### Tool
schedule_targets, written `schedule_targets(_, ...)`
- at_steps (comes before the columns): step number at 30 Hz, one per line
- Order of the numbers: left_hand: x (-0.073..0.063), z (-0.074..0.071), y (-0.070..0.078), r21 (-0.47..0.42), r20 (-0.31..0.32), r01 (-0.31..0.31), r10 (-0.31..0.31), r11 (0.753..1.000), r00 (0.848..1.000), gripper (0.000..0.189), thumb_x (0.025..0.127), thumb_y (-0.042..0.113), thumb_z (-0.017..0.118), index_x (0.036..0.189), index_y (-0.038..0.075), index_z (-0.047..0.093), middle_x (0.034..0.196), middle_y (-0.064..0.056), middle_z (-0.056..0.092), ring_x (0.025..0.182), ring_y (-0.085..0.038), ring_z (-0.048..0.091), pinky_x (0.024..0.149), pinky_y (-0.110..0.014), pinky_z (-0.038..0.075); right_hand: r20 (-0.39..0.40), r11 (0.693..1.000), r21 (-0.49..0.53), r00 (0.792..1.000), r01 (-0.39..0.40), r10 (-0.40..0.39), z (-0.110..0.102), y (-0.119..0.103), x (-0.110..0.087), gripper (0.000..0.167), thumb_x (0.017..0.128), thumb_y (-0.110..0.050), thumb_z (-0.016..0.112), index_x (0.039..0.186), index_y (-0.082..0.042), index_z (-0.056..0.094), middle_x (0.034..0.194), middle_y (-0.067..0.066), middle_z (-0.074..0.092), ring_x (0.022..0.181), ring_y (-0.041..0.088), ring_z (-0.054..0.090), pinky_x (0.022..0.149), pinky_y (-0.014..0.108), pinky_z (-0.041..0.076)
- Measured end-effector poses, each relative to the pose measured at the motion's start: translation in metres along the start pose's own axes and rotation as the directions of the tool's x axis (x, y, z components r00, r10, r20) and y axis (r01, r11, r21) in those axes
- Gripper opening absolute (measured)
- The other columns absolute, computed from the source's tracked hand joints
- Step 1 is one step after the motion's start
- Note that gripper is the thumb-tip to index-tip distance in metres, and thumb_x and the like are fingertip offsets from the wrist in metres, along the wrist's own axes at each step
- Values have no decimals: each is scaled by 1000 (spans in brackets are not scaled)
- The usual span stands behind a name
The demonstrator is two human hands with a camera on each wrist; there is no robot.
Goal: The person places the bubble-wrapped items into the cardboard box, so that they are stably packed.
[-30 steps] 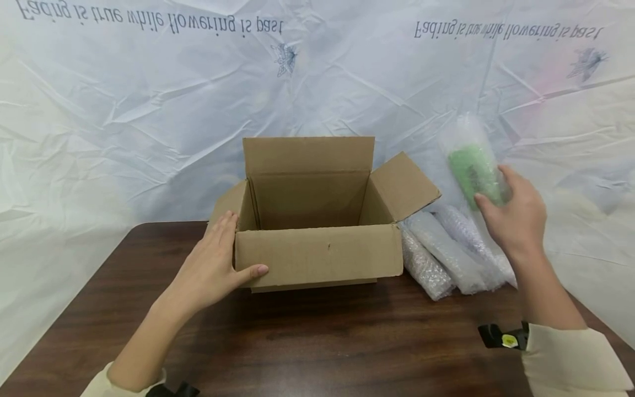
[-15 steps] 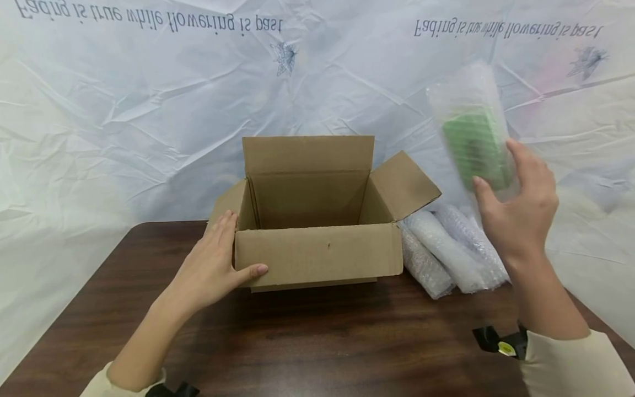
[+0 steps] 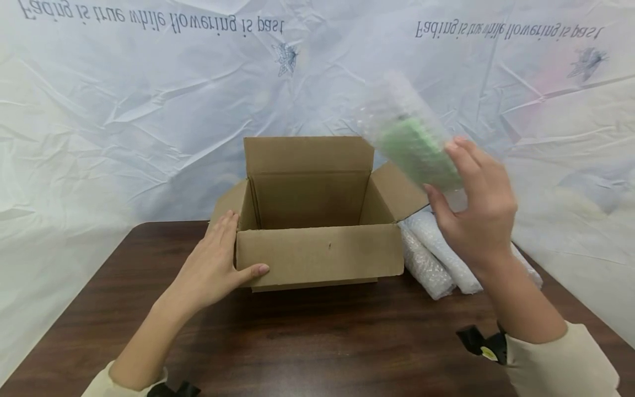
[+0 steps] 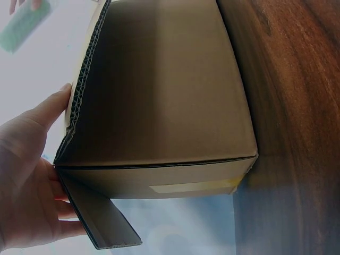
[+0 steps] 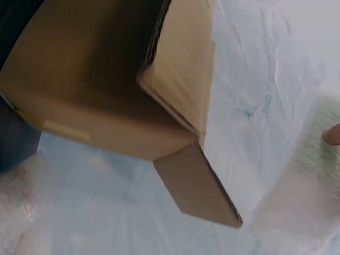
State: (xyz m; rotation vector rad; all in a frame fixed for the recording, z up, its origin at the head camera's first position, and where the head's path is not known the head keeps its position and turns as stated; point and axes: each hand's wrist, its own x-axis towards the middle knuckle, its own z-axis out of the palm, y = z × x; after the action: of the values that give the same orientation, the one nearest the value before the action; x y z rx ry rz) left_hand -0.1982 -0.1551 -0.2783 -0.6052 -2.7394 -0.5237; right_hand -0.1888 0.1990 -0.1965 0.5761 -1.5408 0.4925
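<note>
An opened cardboard box (image 3: 319, 251) stands on the table with its flaps spread. My left hand (image 3: 210, 262) rests at its left front corner, fingers straight along the left flap and thumb laid on the front flap (image 3: 322, 253). In the left wrist view the fingers of this hand (image 4: 32, 175) pass partly behind a side flap (image 4: 98, 212). Above the right flap, my right hand (image 3: 476, 204) holds a green item in bubble wrap (image 3: 416, 149), tilted up to the left and blurred. Thumb and fingers pinch its lower end. What the green item is cannot be told.
Several rolled bubble-wrap bundles (image 3: 441, 256) lie right of the box, partly hidden by the right arm. A dark wooden table (image 3: 317, 342) bears everything. Behind it hangs a pale printed sheet (image 3: 163, 105). The right flap (image 3: 397, 187) juts outward.
My right hand first lifted the bubble-wrapped green item from beside the bundles, then moved it left toward the box, tilting it further left. The left hand and box stay still.
</note>
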Motion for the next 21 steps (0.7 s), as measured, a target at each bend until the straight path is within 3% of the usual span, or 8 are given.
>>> schedule_targets(9, 1, 1, -2, -2, 6, 2, -2, 1000, 1000, 113, 76, 70, 54, 144, -8, 8, 150, -25, 11, 137, -37, 10, 107, -53, 17, 101, 984, 55, 979, 172, -177, 26, -16, -3, 41, 71, -4, 72, 111, -5, 61, 113, 14, 62, 98, 37, 58, 84, 45, 48)
schedule_targets(17, 1, 1, -2, 13, -3, -20, 20, 1000, 1000, 111, 78, 68, 53, 143, -10, 10, 148, -27, 13, 137, -38, 11, 108, -51, 16, 296, 951, 74, 904, 300, -308, 43, -23, -12, 45, 71, 3, 70, 114, -6, 56, 115, 14, 59, 102, 34, 57, 83, 45, 49)
schedule_targets(21, 1, 1, -2, 18, -4, -21, 21, 1000, 1000, 111, 78, 69, 52, 143, -11, 10, 148, -28, 13, 136, -39, 11, 109, -51, 15, 338, 942, 94, 879, 324, -336, 53, -25, -19, 42, 74, 5, 63, 113, -8, 57, 116, 12, 59, 104, 32, 57, 88, 47, 46)
